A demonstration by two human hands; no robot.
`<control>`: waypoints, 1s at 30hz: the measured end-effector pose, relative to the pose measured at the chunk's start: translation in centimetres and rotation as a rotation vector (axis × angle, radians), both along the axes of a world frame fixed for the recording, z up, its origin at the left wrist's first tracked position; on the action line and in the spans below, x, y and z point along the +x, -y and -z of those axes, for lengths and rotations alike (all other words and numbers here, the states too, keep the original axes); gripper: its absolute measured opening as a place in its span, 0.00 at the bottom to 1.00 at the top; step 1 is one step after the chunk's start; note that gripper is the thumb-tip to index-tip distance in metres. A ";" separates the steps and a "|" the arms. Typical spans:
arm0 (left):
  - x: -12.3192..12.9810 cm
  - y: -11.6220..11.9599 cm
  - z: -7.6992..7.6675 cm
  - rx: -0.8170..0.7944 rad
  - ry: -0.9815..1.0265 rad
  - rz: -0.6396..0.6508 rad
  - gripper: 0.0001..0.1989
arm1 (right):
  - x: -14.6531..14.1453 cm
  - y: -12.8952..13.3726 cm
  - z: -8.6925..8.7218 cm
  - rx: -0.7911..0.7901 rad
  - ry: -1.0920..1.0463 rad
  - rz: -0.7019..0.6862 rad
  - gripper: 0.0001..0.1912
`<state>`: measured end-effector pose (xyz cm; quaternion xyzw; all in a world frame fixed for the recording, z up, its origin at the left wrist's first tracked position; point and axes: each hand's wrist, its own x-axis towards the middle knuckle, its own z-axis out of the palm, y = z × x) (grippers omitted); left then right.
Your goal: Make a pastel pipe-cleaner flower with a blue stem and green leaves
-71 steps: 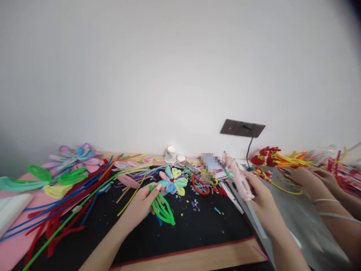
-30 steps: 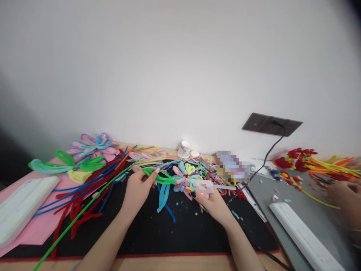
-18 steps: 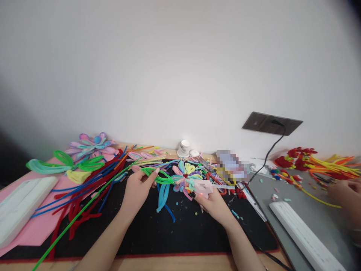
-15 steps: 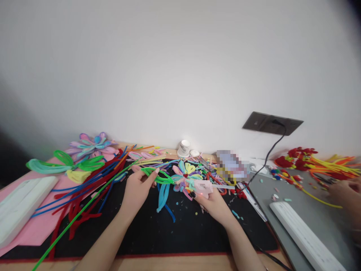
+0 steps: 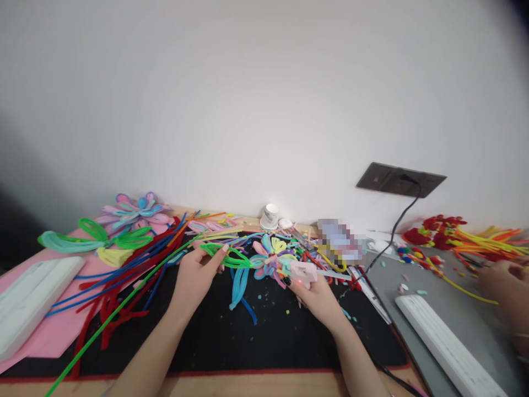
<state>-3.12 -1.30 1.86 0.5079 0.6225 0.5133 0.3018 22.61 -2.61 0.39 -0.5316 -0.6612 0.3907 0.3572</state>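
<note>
Between the thumb and fingers of my left hand (image 5: 202,270) is a green pipe-cleaner leaf (image 5: 235,257), made of several loops. My right hand (image 5: 316,298) is wrapped round a pale pink hot glue gun (image 5: 305,273), its red light lit and a clear glue stick poking out of the back. The gun's nozzle end points left, over a multicoloured pipe-cleaner flower (image 5: 270,257) on the black mat. Right of the leaf, this flower lies close to its tip; whether they touch, I cannot tell. Below the leaf a blue looped leaf (image 5: 238,288) hangs down on the mat.
Loose red pipe cleaners (image 5: 109,325) and a finished pastel flower (image 5: 136,212) lie left, near a white box (image 5: 37,303). A paper cup (image 5: 270,216) stands by the wall. The black cord (image 5: 397,226) runs from the socket. At right, another person's hand (image 5: 506,281) works.
My right hand and the glue gun have shifted slightly right. My left hand, with the green leaf, has moved a little left.
</note>
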 end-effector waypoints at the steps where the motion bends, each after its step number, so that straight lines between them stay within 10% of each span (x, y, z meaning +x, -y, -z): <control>1: -0.1 0.0 0.0 -0.004 -0.015 -0.004 0.16 | 0.1 0.0 0.0 -0.001 -0.013 0.000 0.10; 30: -1.7 0.1 0.6 -0.040 -0.029 0.017 0.15 | -0.9 1.2 -1.1 -0.096 -0.114 -0.231 0.15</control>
